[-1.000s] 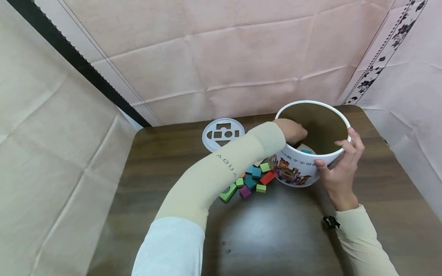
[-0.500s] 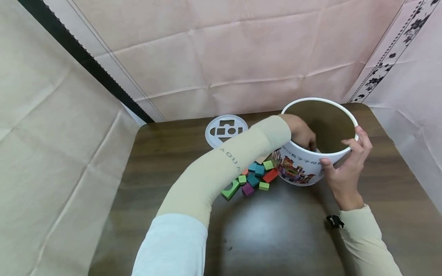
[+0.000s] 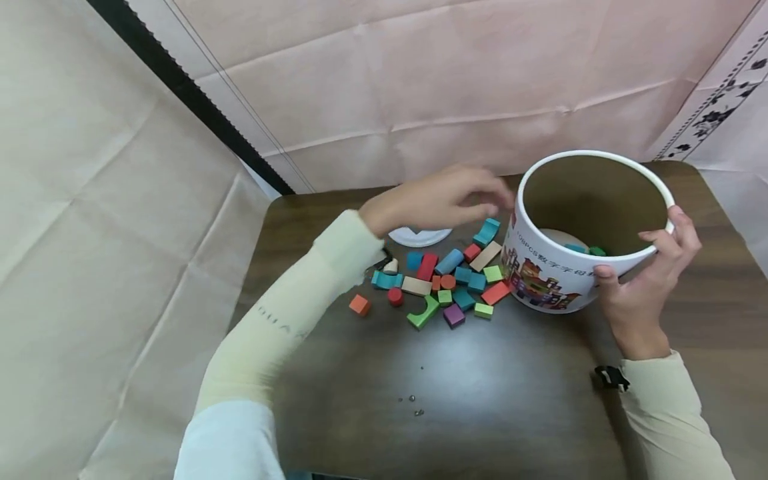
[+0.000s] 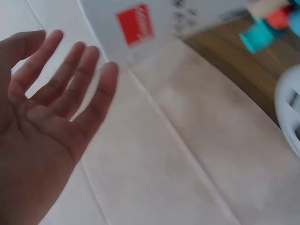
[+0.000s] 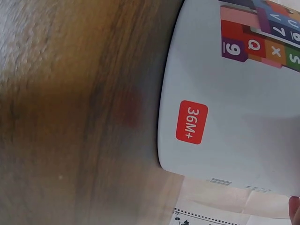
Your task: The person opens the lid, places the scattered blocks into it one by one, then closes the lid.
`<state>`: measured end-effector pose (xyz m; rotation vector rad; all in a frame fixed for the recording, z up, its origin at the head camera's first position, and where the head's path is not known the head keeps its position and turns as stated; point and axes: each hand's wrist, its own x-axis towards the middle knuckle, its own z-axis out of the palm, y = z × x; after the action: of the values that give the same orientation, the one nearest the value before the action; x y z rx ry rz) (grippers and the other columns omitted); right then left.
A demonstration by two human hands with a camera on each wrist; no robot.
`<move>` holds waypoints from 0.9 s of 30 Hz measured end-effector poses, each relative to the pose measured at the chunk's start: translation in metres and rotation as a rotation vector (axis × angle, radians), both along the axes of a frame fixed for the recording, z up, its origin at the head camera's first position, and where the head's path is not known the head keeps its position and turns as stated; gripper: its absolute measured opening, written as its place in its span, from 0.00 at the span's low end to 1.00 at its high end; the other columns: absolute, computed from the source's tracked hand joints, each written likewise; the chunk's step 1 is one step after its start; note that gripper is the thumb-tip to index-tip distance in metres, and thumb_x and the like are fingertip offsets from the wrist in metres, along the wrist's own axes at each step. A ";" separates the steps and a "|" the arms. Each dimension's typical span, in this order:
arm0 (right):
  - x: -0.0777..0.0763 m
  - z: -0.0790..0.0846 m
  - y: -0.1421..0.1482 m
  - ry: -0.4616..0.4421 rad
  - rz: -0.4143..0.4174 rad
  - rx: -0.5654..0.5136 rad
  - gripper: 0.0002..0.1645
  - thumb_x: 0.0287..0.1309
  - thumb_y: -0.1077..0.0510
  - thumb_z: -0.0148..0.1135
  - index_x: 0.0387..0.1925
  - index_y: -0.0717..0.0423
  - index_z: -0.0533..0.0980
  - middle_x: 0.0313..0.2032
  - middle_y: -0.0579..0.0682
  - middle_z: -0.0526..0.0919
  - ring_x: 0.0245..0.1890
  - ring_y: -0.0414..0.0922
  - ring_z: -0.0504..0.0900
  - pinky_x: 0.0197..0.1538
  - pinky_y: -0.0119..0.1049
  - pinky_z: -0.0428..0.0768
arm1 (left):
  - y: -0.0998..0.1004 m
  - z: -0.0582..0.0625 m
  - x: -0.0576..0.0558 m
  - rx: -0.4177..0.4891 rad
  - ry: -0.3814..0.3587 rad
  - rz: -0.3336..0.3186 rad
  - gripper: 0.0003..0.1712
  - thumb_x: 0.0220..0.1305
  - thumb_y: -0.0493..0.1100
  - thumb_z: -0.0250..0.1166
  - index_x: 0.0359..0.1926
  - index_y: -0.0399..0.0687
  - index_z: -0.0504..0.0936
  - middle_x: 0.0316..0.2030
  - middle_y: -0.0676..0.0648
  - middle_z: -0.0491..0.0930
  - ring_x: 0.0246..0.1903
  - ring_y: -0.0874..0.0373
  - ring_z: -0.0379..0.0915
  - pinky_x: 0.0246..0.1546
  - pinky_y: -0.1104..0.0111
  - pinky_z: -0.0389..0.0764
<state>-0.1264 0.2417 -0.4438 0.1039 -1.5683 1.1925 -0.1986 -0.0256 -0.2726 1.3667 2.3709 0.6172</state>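
Observation:
A white printed bucket (image 3: 543,283) stands on the table at the right in the head view, with a few teal and green blocks (image 3: 597,251) visible inside. My right hand (image 3: 645,300) grips its near right rim, fingers over the edge and thumb on the outer wall. Just left of the bucket, my left hand (image 3: 444,199) is in the air above the table, holding nothing; the left wrist view shows its palm bare and fingers apart. Below it lies a loose pile of coloured wooden blocks (image 3: 462,277), with an orange cube (image 3: 360,305) apart at the left.
A white lid with cut-outs (image 4: 283,101) lies behind the blocks, mostly hidden by my left hand in the head view. Small droplets or specks (image 3: 419,413) dot the wooden table (image 3: 480,380). Cloth-like walls (image 3: 456,80) close off the back and sides.
My left hand has come out of the bucket and moved left, uncovering more of the block pile. The right hand keeps its hold on the rim. The head view has shifted left.

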 end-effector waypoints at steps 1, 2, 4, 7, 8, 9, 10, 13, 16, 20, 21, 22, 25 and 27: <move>0.000 0.001 0.000 0.004 -0.002 -0.002 0.57 0.29 0.14 0.60 0.36 0.62 0.69 0.58 0.57 0.66 0.63 0.54 0.64 0.68 0.48 0.59 | -0.014 -0.006 0.003 -0.014 0.005 0.026 0.18 0.72 0.47 0.54 0.59 0.51 0.77 0.55 0.56 0.76 0.51 0.69 0.69 0.53 0.77 0.69; 0.000 0.002 0.000 0.005 -0.005 -0.001 0.57 0.29 0.13 0.60 0.35 0.62 0.69 0.58 0.57 0.66 0.63 0.54 0.64 0.68 0.48 0.59 | -0.028 -0.014 0.006 -0.039 0.005 0.053 0.19 0.72 0.48 0.54 0.59 0.52 0.77 0.54 0.57 0.76 0.50 0.70 0.70 0.52 0.77 0.70; 0.001 0.004 0.000 0.009 -0.011 -0.003 0.57 0.28 0.13 0.60 0.35 0.63 0.68 0.58 0.57 0.66 0.63 0.54 0.63 0.68 0.48 0.59 | -0.054 -0.034 0.015 -0.093 -0.021 0.118 0.19 0.72 0.49 0.54 0.60 0.53 0.77 0.54 0.57 0.76 0.48 0.69 0.71 0.50 0.75 0.72; 0.002 0.007 -0.001 0.008 -0.020 0.002 0.58 0.28 0.12 0.58 0.35 0.63 0.68 0.58 0.56 0.66 0.63 0.54 0.62 0.69 0.48 0.58 | -0.089 -0.068 0.032 -0.180 -0.058 0.226 0.20 0.70 0.49 0.56 0.60 0.52 0.77 0.54 0.55 0.76 0.49 0.66 0.71 0.50 0.72 0.74; 0.003 0.007 -0.002 0.009 -0.025 0.003 0.58 0.28 0.12 0.58 0.35 0.62 0.68 0.58 0.56 0.66 0.63 0.54 0.62 0.68 0.48 0.58 | -0.100 -0.078 0.038 -0.210 -0.065 0.265 0.21 0.69 0.49 0.58 0.60 0.52 0.77 0.55 0.53 0.76 0.49 0.64 0.71 0.50 0.71 0.74; 0.002 0.008 -0.003 0.008 -0.026 0.004 0.58 0.28 0.11 0.57 0.35 0.62 0.67 0.57 0.56 0.66 0.63 0.54 0.62 0.68 0.48 0.58 | -0.109 -0.088 0.045 -0.241 -0.067 0.305 0.21 0.69 0.49 0.59 0.60 0.52 0.78 0.54 0.52 0.76 0.47 0.63 0.72 0.48 0.70 0.75; 0.002 0.008 -0.004 0.007 -0.027 0.005 0.58 0.28 0.11 0.57 0.35 0.62 0.67 0.57 0.56 0.66 0.63 0.54 0.61 0.68 0.48 0.58 | -0.119 -0.096 0.051 -0.278 -0.066 0.342 0.21 0.68 0.49 0.60 0.59 0.52 0.79 0.54 0.51 0.76 0.46 0.61 0.72 0.46 0.69 0.76; 0.000 0.007 -0.006 0.015 -0.034 0.001 0.58 0.28 0.11 0.56 0.35 0.61 0.67 0.57 0.56 0.66 0.63 0.54 0.61 0.68 0.48 0.58 | -0.140 -0.118 0.067 -0.377 -0.077 0.456 0.22 0.64 0.52 0.64 0.57 0.54 0.80 0.51 0.48 0.77 0.40 0.58 0.73 0.39 0.65 0.78; 0.000 0.006 -0.004 0.026 -0.043 -0.004 0.59 0.28 0.11 0.57 0.35 0.62 0.67 0.57 0.56 0.66 0.63 0.55 0.62 0.68 0.48 0.58 | -0.153 -0.135 0.078 -0.488 -0.061 0.524 0.27 0.57 0.56 0.69 0.58 0.57 0.79 0.51 0.48 0.75 0.41 0.56 0.73 0.43 0.59 0.78; -0.001 0.003 -0.005 0.021 -0.031 -0.010 0.59 0.28 0.12 0.57 0.35 0.64 0.68 0.58 0.56 0.66 0.63 0.54 0.62 0.68 0.48 0.58 | -0.170 -0.154 0.090 -0.577 -0.034 0.552 0.35 0.50 0.55 0.75 0.60 0.57 0.77 0.51 0.49 0.74 0.45 0.54 0.71 0.50 0.52 0.76; -0.002 0.002 -0.007 0.014 -0.025 -0.010 0.59 0.28 0.12 0.57 0.36 0.64 0.68 0.58 0.56 0.66 0.63 0.54 0.62 0.68 0.48 0.58 | -0.174 -0.159 0.093 -0.583 -0.029 0.555 0.36 0.48 0.54 0.76 0.60 0.58 0.77 0.50 0.49 0.73 0.45 0.54 0.71 0.50 0.52 0.76; -0.002 0.002 -0.007 0.008 -0.023 -0.008 0.59 0.29 0.12 0.57 0.36 0.64 0.68 0.58 0.56 0.66 0.63 0.54 0.62 0.68 0.48 0.59 | -0.178 -0.164 0.094 -0.577 -0.027 0.555 0.35 0.48 0.53 0.76 0.60 0.57 0.78 0.49 0.49 0.73 0.44 0.54 0.72 0.49 0.54 0.77; -0.002 0.001 -0.007 -0.002 -0.028 0.003 0.59 0.30 0.12 0.57 0.36 0.64 0.68 0.58 0.56 0.66 0.63 0.54 0.62 0.68 0.48 0.59 | -0.187 -0.178 0.095 -0.498 -0.048 0.568 0.31 0.49 0.50 0.76 0.56 0.58 0.79 0.45 0.52 0.71 0.41 0.56 0.71 0.45 0.62 0.78; -0.003 0.002 -0.005 -0.002 -0.043 0.011 0.59 0.30 0.12 0.56 0.37 0.64 0.68 0.58 0.56 0.66 0.64 0.54 0.62 0.68 0.48 0.59 | -0.190 -0.185 0.093 -0.418 -0.071 0.573 0.28 0.50 0.49 0.75 0.54 0.58 0.80 0.44 0.54 0.71 0.41 0.57 0.70 0.44 0.65 0.78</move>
<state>-0.1289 0.2362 -0.4418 0.0754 -1.5715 1.1508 -0.1055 -0.2153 -0.4577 0.4820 2.6342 0.2663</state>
